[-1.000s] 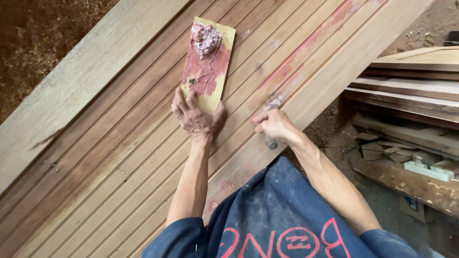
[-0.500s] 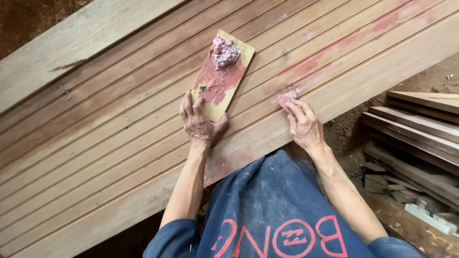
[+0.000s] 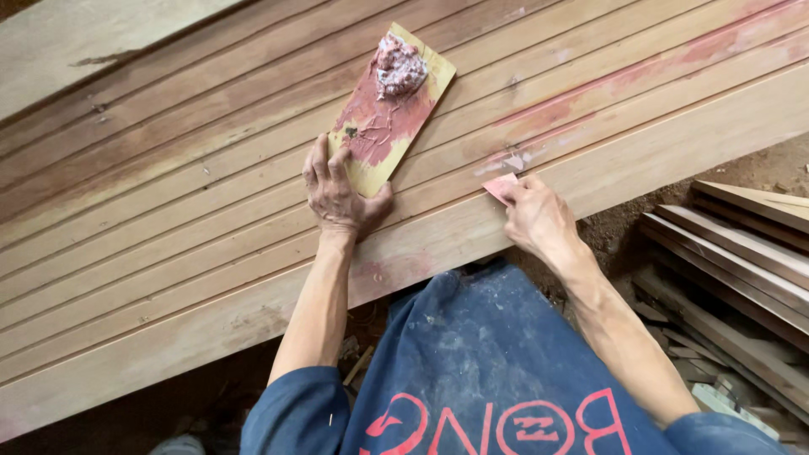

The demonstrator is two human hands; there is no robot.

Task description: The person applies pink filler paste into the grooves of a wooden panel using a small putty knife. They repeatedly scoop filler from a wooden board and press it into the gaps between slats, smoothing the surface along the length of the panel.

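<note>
My left hand [image 3: 339, 192] grips the near end of a small yellowish board [image 3: 389, 109] smeared with pink filler, which lies on several long grooved wooden planks [image 3: 185, 211]. A lump of pinkish-white putty [image 3: 400, 69] sits at the board's far end. My right hand [image 3: 537, 217] presses a small pink-coated scraper [image 3: 500, 186] against a plank, at the near end of a pink filler streak [image 3: 607, 88] that runs along a groove.
A stack of narrower planks [image 3: 742, 244] lies on the dirt ground at the right. A paler wide board [image 3: 93, 46] runs along the far upper left. Wood offcuts [image 3: 716, 371] lie low on the right.
The view has shifted, so the planks look less steeply slanted. My right hand has moved from the plank's edge up onto its face with the scraper. My left hand still holds the small board.
</note>
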